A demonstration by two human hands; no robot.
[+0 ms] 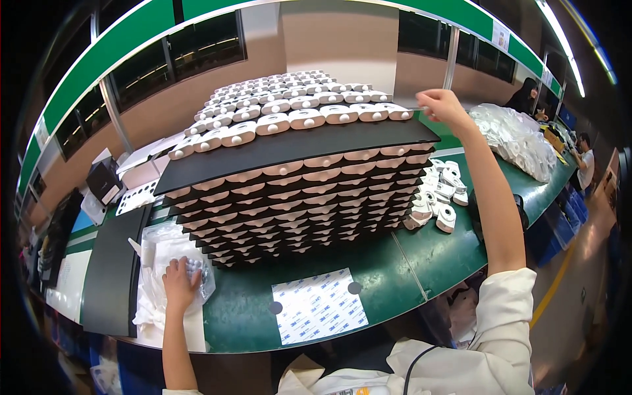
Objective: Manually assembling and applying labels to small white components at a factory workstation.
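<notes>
My left hand [180,287] rests at the left of the bench, fingers apart, over a clear plastic bag [205,280] of small round grey-white pieces. White wrapping [153,303] lies under and beside it. My right hand [444,107] is raised at the far right corner of a tall stack, its fingers pinched together. Whatever is between those fingertips is too small to make out. The stack has black sheets [296,149] between layers of white oval housings [306,118]; housings in the top rows carry round white knobs.
Loose white housings [447,184] lie right of the stack. A sheet of printed backing paper [319,306] lies in front. Black boards [115,276] are at left. A large bag [517,139] of white parts stands far right, with two people beyond along the green bench [243,316].
</notes>
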